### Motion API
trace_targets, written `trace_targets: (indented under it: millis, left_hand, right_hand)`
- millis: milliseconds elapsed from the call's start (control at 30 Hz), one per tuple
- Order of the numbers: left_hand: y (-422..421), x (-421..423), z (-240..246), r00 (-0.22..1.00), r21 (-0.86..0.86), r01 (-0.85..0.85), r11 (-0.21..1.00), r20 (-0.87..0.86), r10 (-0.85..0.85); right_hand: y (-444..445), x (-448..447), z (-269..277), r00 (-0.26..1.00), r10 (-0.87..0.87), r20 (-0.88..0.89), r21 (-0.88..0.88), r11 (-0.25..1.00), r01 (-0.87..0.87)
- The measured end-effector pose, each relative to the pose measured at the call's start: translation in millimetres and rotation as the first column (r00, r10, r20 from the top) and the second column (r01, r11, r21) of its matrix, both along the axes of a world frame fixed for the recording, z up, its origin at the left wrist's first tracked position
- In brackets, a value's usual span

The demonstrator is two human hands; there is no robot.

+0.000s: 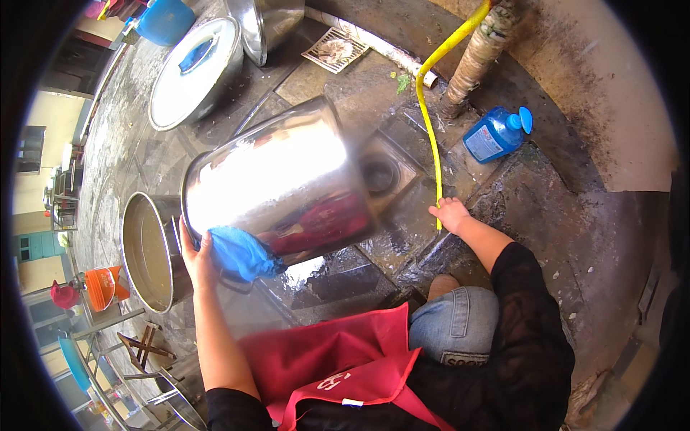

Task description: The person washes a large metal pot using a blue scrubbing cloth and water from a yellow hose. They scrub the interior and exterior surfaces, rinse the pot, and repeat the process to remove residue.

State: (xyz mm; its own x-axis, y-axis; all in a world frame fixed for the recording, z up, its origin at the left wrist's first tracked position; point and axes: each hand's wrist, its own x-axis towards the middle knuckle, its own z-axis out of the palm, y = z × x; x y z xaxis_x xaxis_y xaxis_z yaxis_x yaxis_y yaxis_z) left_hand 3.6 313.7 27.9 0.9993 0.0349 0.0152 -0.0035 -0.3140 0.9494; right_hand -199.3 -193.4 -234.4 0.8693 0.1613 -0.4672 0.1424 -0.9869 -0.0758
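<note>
A large shiny stainless steel pot lies tilted on its side before me, its base towards the floor drain. My left hand grips the pot at its rim, with a blue cloth pressed between thumb and wall. The pot's inside is hidden from me. Over on the right, my right hand holds a yellow hose near its lower end. That hose runs up past a tree trunk. No water stream can be made out at its end.
A wide pot of murky water stands left of the steel pot. Behind are a large lidded basin and another metal vessel. A blue pump bottle stands near the trunk. The square floor drain is sunk into wet stone paving.
</note>
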Motion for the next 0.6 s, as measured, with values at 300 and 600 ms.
trace_targets:
  millis: [300, 600]
  left_hand:
    - [-2, 0, 0, 1.000, 0.080, -0.017, 0.997, 0.022, 0.016]
    - [-2, 3, -4, 1.000, -0.223, 0.003, 0.975, -0.025, -0.009]
  right_hand:
    - [-6, 59, 55, 0.898, -0.317, 0.305, 0.352, 0.914, 0.203]
    - [-41, 189, 172, 0.387, -0.888, -0.249, 0.615, 0.164, 0.771]
